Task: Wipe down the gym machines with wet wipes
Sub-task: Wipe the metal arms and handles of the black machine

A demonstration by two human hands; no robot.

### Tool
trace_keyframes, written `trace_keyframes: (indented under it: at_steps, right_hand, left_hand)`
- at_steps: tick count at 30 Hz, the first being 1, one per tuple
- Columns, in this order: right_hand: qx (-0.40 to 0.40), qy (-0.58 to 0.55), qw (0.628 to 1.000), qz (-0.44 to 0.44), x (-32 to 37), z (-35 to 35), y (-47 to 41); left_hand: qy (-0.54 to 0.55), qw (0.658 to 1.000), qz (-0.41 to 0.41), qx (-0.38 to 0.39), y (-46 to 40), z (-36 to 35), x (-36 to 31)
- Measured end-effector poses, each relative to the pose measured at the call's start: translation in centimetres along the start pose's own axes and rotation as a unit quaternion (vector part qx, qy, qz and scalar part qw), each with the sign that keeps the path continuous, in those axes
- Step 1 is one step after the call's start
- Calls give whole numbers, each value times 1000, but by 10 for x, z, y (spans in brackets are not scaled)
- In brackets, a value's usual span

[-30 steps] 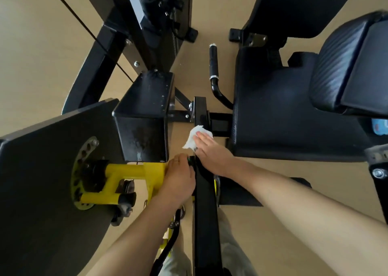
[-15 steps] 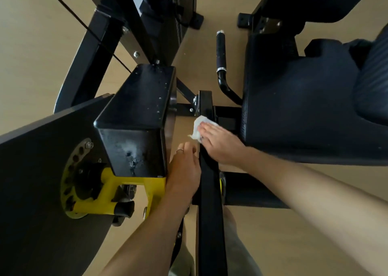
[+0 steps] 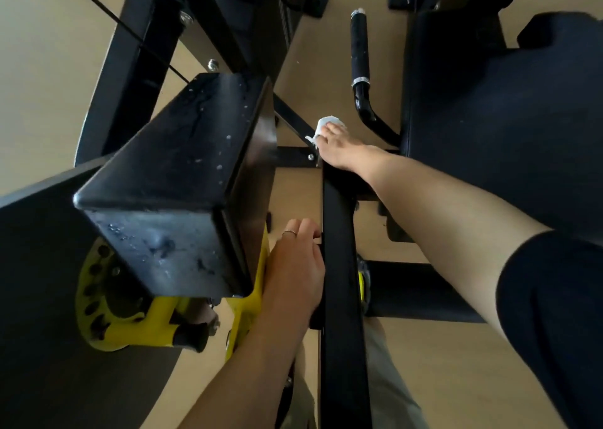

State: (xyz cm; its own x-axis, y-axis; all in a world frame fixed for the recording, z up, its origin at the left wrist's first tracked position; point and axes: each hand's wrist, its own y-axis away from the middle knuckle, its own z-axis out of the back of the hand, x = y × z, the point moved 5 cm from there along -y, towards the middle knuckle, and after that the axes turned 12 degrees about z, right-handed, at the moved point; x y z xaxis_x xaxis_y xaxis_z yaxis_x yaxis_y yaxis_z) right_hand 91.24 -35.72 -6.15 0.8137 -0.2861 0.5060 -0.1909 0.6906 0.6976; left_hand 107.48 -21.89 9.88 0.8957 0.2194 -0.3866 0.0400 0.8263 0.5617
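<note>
While the head camera looks straight down over the gym machine, the right hand [image 3: 339, 149] reaches forward along a black steel beam [image 3: 341, 285] that runs up the middle of the view. Its fingers lie fairly straight and press a crumpled white wet wipe [image 3: 323, 128] onto the far end of that beam, near a small bolt where a cross brace meets it. Only part of the wipe shows past the fingertips. The right forearm crosses from the lower right, with a dark short sleeve [image 3: 554, 314] at the edge.

Nearer the camera, the left hand [image 3: 295, 272] sits against the left side of the same beam. Its fingers curl over the beam's edge and grasp it, and a thin ring [image 3: 289, 232] shows on one finger. The heel of this hand touches a yellow bracket [image 3: 257, 295].

Left of the hands stands a black box-shaped housing [image 3: 182, 180], its top and front speckled with droplets or smears. Below it a yellow perforated adjustment disc [image 3: 98, 295] carries a black-tipped pin. A curved grey panel [image 3: 42, 298] fills the lower left.

To the right of the beam lies a black padded seat [image 3: 483, 135], and beside it a black handle with a foam grip [image 3: 360, 47] bends down toward the frame. A black roller pad [image 3: 421, 293] juts out right of the beam. Pale wooden flooring [image 3: 49, 53] shows beneath everything.
</note>
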Motion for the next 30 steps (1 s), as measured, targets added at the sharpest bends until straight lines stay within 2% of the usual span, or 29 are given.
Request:
trace_keyframes:
  at_steps: [4,9,13,21,26,28,30]
  right_hand:
    - [-4,-1,1000,17,6,-5,20]
    - [-7,20,997,74,36,-14,104]
    - [21,37,994,103,42,-24,138]
    - [10,84,994,71,14,-2,29]
    - [-23,68,997,27,-48,-6,-66]
    - [-23,47,999,3,-49,-6,-63]
    - [-15,51,999,3,-16,2,-18]
  left_hand:
    - [0,1000,-8,-6,0,-1,0]
    - [-1,1000,-9,-4,1,0,-3]
    - [-5,1000,-5,1,2,0,-2]
    - [13,999,-17,-33,1,-6,4]
    - [17,999,-16,-34,1,-7,6]
    - [16,999,-22,-32,0,-5,4]
    - [12,999,-22,-32,-1,-5,3]
